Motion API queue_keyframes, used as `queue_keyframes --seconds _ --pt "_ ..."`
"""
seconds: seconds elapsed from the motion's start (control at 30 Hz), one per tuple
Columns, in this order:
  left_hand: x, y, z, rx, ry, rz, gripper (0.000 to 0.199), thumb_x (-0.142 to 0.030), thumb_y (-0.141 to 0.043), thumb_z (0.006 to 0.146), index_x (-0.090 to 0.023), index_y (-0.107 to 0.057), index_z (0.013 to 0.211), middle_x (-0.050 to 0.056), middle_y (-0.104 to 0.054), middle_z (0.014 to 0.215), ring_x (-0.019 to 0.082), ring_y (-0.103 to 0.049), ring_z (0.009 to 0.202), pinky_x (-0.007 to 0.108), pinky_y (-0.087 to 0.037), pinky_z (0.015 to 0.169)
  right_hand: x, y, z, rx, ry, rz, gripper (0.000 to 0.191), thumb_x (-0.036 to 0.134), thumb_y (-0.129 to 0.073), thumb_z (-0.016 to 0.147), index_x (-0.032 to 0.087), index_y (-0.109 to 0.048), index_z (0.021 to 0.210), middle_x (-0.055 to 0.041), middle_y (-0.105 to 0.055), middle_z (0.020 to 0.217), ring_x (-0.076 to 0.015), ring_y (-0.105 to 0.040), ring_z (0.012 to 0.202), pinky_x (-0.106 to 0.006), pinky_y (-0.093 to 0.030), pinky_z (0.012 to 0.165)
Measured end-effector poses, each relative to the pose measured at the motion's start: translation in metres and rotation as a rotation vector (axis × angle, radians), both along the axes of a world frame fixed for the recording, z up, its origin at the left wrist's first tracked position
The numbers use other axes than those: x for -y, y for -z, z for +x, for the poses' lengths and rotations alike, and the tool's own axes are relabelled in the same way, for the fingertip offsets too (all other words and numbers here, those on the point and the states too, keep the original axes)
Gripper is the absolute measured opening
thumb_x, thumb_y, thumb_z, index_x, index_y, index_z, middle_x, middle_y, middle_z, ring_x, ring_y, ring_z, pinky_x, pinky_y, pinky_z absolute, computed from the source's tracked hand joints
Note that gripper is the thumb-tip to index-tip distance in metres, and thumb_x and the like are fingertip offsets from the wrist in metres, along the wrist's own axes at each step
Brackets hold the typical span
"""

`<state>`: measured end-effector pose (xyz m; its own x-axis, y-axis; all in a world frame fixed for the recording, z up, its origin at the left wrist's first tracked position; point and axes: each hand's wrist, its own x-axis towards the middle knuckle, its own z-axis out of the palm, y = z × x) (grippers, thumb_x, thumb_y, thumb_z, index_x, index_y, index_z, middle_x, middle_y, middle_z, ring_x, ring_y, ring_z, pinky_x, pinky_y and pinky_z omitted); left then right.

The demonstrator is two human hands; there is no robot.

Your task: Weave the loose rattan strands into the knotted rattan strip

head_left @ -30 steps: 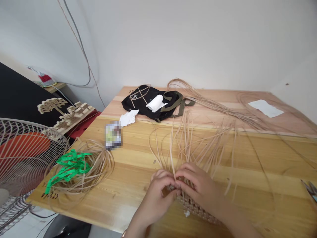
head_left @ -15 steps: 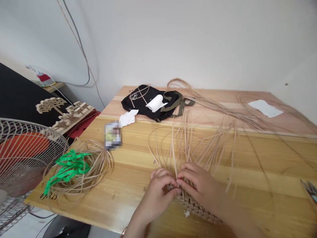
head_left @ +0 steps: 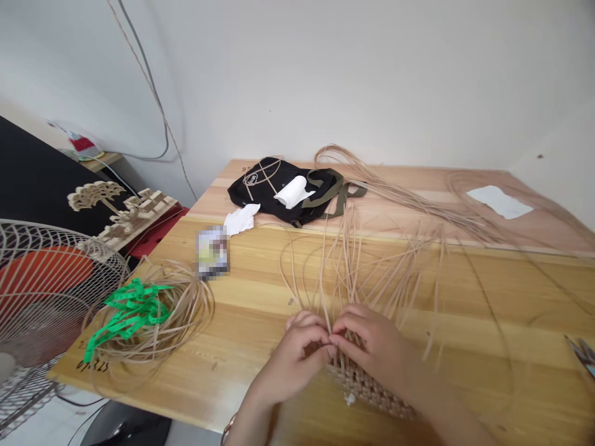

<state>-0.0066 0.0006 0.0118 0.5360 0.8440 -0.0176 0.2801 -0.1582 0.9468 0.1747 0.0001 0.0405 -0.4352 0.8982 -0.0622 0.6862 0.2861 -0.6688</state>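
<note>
A brown woven piece (head_left: 372, 390) with an open mesh lies near the table's front, partly under my right hand and forearm. Long thin rattan-like strands (head_left: 351, 266) rise from its far edge and fan out. My left hand (head_left: 302, 350) is closed in a pinch on a strand at the left end of the weave. Right beside it, my right hand (head_left: 367, 341) pinches at the same spot, fingertips touching those of the left. Exactly how the strand passes between the fingers is hidden. A small white scrap (head_left: 349, 399) sits at the weave's near edge.
On the left lie a coil of strands (head_left: 186, 316) and a green tape measure (head_left: 134, 310), close to a fan (head_left: 51, 297). A black bag (head_left: 264, 186), white paper (head_left: 499, 202) and a strand bundle (head_left: 395, 195) are at the back. Pliers-like tool (head_left: 583, 356) at right.
Both hands stay pinched at the same place, with the fingertips shifted very slightly up and left. The view has moved a little; everything else lies as before.
</note>
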Motion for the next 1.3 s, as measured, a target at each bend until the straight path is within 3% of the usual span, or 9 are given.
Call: queue_keyframes --seconds 0.33,0.6,0.9,1.1,1.3 --pt "0.002 0.000 -0.002 0.100 -0.035 -0.112 0.018 -0.002 -0.060 0.068 -0.019 -0.063 0.070 0.004 -0.058 0.092 0.022 -0.055 0.101 0.038 -0.040 0.093 -0.001 0.001 0.000 -0.046 0.031 -0.042 0.007 0.014 -0.059 0.084 0.020 -0.062 0.084 -0.0016 -0.065 0.083 -0.0186 -0.058 0.080 -0.031 -0.043 0.071" --pt "0.002 0.002 0.000 0.061 -0.072 -0.106 0.013 -0.006 -0.067 0.070 -0.019 -0.064 0.071 0.006 -0.059 0.098 0.023 -0.054 0.105 0.039 -0.039 0.094 0.000 0.001 0.002 -0.059 0.013 -0.056 0.015 0.016 -0.053 0.089 0.019 -0.066 0.083 -0.0046 -0.063 0.083 -0.0202 -0.059 0.080 -0.034 -0.044 0.071" --pt "0.008 0.003 0.000 0.010 -0.100 -0.050 0.014 -0.007 -0.069 0.074 -0.020 -0.064 0.075 0.004 -0.060 0.099 0.021 -0.055 0.103 0.039 -0.033 0.098 0.010 0.001 0.009 -0.007 -0.073 -0.039 0.024 0.012 -0.046 0.089 0.019 -0.066 0.101 -0.0078 -0.058 0.091 -0.0225 -0.056 0.084 -0.038 -0.045 0.073" --pt "0.010 0.001 0.001 -0.028 -0.124 0.005 0.013 -0.007 -0.070 0.075 -0.019 -0.064 0.074 0.003 -0.060 0.095 0.021 -0.055 0.101 0.039 -0.033 0.096 0.014 -0.003 0.009 0.113 -0.106 -0.022 0.023 0.012 -0.046 0.089 0.019 -0.067 0.095 -0.0077 -0.056 0.088 -0.0227 -0.055 0.081 -0.037 -0.045 0.069" --pt "0.012 0.003 0.002 -0.040 -0.128 0.109 0.014 -0.007 -0.070 0.075 -0.019 -0.063 0.074 0.002 -0.064 0.093 0.020 -0.056 0.098 0.037 -0.033 0.094 0.016 -0.002 0.009 0.080 -0.091 -0.028 0.023 0.012 -0.046 0.089 0.018 -0.067 0.090 -0.0065 -0.054 0.084 -0.0216 -0.055 0.078 -0.036 -0.045 0.067"
